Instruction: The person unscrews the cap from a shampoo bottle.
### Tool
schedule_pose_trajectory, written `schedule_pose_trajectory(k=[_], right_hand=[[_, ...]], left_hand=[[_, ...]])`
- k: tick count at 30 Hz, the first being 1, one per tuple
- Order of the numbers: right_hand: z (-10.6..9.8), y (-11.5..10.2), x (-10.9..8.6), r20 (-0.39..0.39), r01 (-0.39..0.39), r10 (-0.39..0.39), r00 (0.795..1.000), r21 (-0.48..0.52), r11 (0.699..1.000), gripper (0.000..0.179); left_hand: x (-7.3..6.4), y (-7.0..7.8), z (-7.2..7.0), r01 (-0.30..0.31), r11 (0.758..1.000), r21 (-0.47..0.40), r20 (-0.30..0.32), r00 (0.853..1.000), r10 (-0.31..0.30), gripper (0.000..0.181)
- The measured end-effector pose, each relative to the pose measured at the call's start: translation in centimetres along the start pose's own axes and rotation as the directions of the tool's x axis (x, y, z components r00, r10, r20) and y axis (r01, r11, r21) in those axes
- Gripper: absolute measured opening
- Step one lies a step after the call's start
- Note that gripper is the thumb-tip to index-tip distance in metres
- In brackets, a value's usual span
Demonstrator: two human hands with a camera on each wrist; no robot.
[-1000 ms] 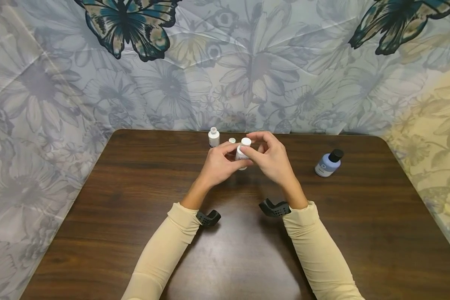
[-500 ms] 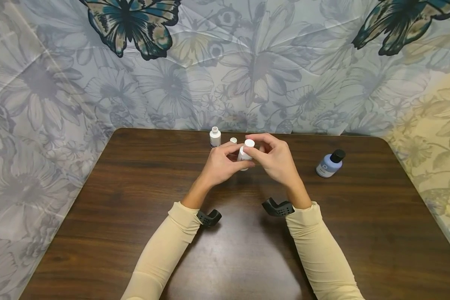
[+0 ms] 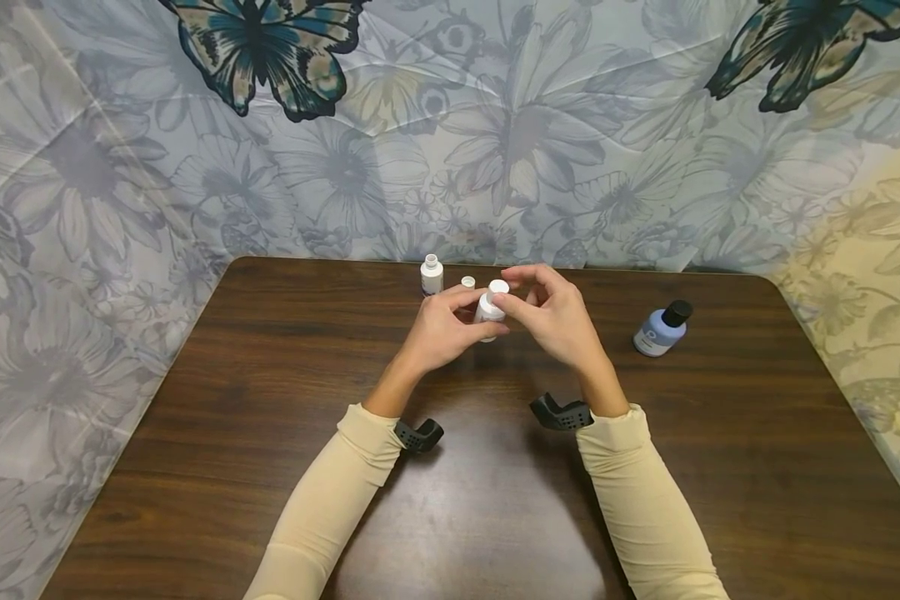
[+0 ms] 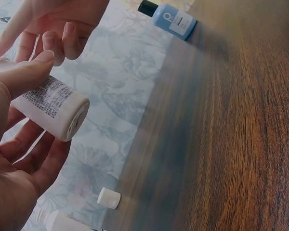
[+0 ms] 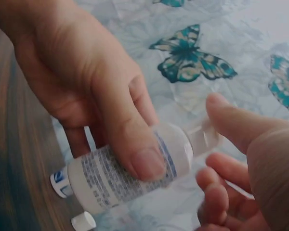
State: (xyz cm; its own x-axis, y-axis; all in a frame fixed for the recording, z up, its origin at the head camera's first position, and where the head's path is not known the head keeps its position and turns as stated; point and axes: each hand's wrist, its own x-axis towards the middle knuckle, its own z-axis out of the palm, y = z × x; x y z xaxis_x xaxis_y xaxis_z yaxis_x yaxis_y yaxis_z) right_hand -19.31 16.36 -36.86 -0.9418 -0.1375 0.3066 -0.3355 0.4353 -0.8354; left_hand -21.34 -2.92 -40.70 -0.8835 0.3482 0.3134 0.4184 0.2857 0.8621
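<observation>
Right fingers (image 3: 531,273) shifted (bottle (image 4: 58,107) capped).

Left sleeve (image 3: 322,500): long, plain cloth in pale cream-yellow, close-fitting, lightly creased.
Right sleeve (image 3: 641,500): matching cream-yellow cloth, crossed by soft folds.
Cuffs (image 3: 370,423): broad bands of the same cloth, ending at the wrists.
Left wristpiece (image 3: 418,436): black, curved, dotted with small holes.
Right wristpiece (image 3: 561,414): black, angular, likewise dotted.
Hands (image 3: 446,329): bare.

Room between sleeves (image 3: 330,508), held bottle (image 3: 487,311) blocking ahead
</observation>
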Motion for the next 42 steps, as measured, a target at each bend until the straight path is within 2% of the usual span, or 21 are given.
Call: schedule_pose_trajectory(k=[4,10,17,24,29,32,35,38,42], right_hand=[[0.4,-0.4,-0.1,-0.056,-0.043,0.041,0.998,-0.041,0.998,0.033],[0.8,-0.6,-0.3,-0.077,-0.010,0.005,0.997,-0.066,0.998,0.033],[0.1,-0.3,-0.3,0.029,0.054,-0.055,0.998,0.021,0.998,0.029],[-0.4,-0.2,-0.2,0.116,0.057,-0.063,0.991,0.051,0.997,0.036],[0.0,-0.6,-0.2,0.048,0.036,-0.037,0.998,0.006,0.999,0.042],[0.4,-0.9,-0.3,-0.026,0.001,-0.002,1.000,-0.026,1.000,0.040],[0.7,-0.9,-0.3,-0.068,-0.014,0.011,0.998,-0.045,0.999,0.036],[0.8,-1.0,-0.4,-0.077,-0.009,0.005,0.997,-0.053,0.999,0.032],[0.6,-1.0,-0.4,-0.050,0.027,-0.029,0.998,-0.051,0.998,0.026]], left_hand=[[-0.2,0.0,0.0,0.004,1.000,0.010,-0.005,1.000,-0.004,0.042],[-0.2,0.1,0.0,0.014,1.000,0.019,0.003,1.000,-0.014,0.045],[-0.1,0.2,0.0,0.012,1.000,0.018,0.003,1.000,-0.013,0.047],[0.0,0.0,0.0,-0.003,1.000,0.013,0.006,1.000,0.002,0.046],[-0.1,0.0,0.1,0.013,1.000,-0.013,0.002,1.000,-0.013,0.047],[-0.2,0.0,0.1,0.016,1.000,-0.017,0.004,1.000,-0.016,0.046],[-0.3,0.1,0.2,0.023,1.000,-0.020,0.011,1.000,-0.023,0.045],[-0.3,0.2,0.2,0.025,0.999,-0.024,0.016,1.000,-0.024,0.045],[-0.3,0.3,0.1,0.023,0.999,-0.030,0.020,1.000,-0.023,0.046]])
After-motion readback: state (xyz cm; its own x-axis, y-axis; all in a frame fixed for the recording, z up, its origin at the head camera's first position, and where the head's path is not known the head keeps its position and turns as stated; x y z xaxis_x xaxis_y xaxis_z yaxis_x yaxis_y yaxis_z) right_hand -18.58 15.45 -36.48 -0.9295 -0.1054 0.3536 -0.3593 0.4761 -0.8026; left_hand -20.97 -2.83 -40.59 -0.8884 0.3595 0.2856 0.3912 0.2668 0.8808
